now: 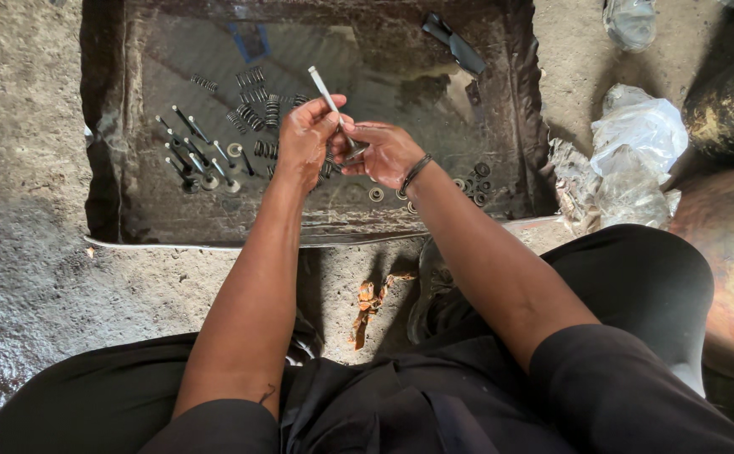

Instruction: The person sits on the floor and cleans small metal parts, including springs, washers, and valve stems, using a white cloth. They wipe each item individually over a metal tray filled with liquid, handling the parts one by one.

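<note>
Over a dark metal tray (114,210) of oily liquid, my left hand (306,139) grips the stem of an engine valve (328,99), its pale stem pointing up and away. My right hand (384,153) holds the valve's round head end at the bottom, fingers curled around it. A dark band circles my right wrist. In the tray lie several more valves (194,160) in a row at the left, several coil springs (253,113) behind them, and small round retainers (476,181) at the right.
A dark flat tool (455,46) lies in the tray's far right corner. Crumpled clear plastic bags (636,143) sit on the rough concrete at the right, beside a rusty rounded metal body (733,252). A small rusty scrap (369,303) lies between my knees.
</note>
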